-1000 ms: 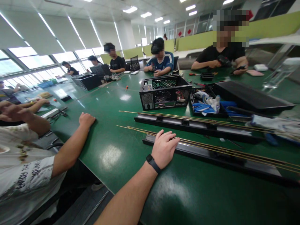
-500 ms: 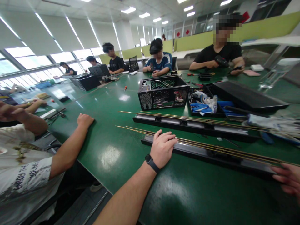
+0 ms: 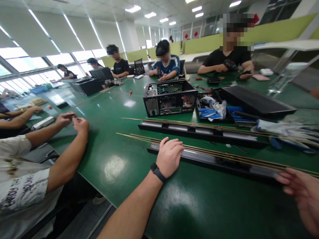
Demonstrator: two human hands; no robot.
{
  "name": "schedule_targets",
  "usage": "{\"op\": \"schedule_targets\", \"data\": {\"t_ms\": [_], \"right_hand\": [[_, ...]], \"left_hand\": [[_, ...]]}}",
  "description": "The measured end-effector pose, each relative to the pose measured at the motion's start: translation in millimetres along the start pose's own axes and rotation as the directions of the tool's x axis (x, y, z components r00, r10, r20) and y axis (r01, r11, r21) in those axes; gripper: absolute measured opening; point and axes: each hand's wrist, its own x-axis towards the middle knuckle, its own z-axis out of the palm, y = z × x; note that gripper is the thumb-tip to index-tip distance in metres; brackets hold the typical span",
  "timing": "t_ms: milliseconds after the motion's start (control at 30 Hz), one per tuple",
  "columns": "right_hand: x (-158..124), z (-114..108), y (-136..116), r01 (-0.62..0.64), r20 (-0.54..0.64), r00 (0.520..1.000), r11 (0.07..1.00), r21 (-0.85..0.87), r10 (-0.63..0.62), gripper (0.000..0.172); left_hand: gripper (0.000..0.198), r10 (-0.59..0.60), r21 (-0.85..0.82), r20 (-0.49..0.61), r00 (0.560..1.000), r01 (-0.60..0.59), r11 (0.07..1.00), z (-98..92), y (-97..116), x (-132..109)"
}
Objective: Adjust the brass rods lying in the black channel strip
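My left hand (image 3: pixel 169 157), with a dark watch (image 3: pixel 157 172) on its wrist, grips a long black channel (image 3: pixel 214 166) near its left end. Its fingers curl over the far side, across several thin brass-coloured rods (image 3: pixel 239 160) lying along the top. The rods stick out past the channel's left end. At the right, my right hand (image 3: pixel 299 186) has its fingertips closed at the channel's other end, close to the rods; its palm is partly out of frame. Behind lies a second black channel (image 3: pixel 206 134) with similar rods along it.
An open black computer case (image 3: pixel 169 99) stands beyond the channels. A black tray (image 3: pixel 221 118) holds blue-and-white gloves (image 3: pixel 214 108); more gloves (image 3: pixel 286 131) lie at right, near a black panel (image 3: pixel 259 99). A co-worker's hands (image 3: pixel 73 121) are over the green table (image 3: pixel 104 146) at left.
The view has shifted slightly, and more of my right hand shows. My left hand keeps its place on the channel. The co-worker at left has brought both hands together.
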Motion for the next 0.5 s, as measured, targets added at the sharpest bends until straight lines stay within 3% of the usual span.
{"op": "schedule_targets", "data": {"t_ms": [67, 167, 333, 500], "right_hand": [[-9.4, 6.6, -10.2, -0.134, 0.017, 0.991, 0.989, 0.064, 0.133, 0.032], [-26.1, 17.3, -25.2, -0.215, 0.109, 0.973, 0.973, 0.087, 0.205, 0.042], [-24.6, 18.7, -27.5, -0.199, 0.002, 0.98, 0.971, 0.131, 0.2, 0.033], [-19.4, 16.1, -24.4, -0.146, 0.022, 0.989, 0.982, 0.123, 0.144, 0.033]], "left_hand": [[0.012, 0.01, -0.002, 0.001, 1.0, -0.01, 1.0, 0.8, 0.9, 0.5], [0.012, 0.021, -0.006, -0.01, 1.0, -0.021, 1.0, 1.9, 1.6, 1.1], [0.015, 0.014, -0.009, -0.002, 1.0, -0.014, 1.0, 0.1, 2.2, 1.4], [0.016, 0.0, -0.013, 0.005, 1.0, 0.0, 1.0, 0.4, 2.1, 1.1]]}}
